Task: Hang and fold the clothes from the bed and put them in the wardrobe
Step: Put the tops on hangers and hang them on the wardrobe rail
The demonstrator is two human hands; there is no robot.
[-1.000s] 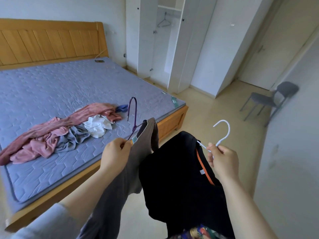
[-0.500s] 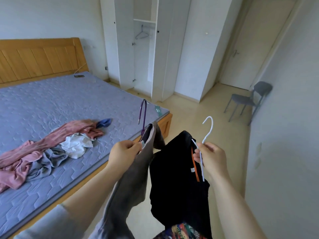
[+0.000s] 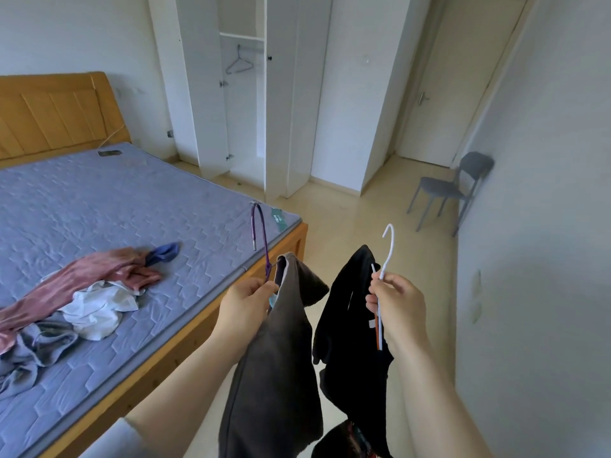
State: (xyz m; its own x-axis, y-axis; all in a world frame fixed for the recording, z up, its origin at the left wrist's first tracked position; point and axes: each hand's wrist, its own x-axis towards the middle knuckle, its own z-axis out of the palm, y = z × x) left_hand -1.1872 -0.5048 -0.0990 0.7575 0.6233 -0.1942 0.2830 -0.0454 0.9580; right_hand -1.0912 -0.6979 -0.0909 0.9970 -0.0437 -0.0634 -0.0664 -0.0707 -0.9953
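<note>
Ahead, floor between bed corner, wall; hands grip hangers.

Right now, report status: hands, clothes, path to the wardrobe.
Left hand grips purple hanger with grey garment. Right hand grips white hanger with black garment. Wardrobe open ahead; clothes pile on bed.

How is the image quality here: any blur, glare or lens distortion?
Head view: wide-angle distortion tilts the wardrobe and door; light is soft, no glare; left hand and right hand are sharp; the chair looks smeared at its back.
</note>
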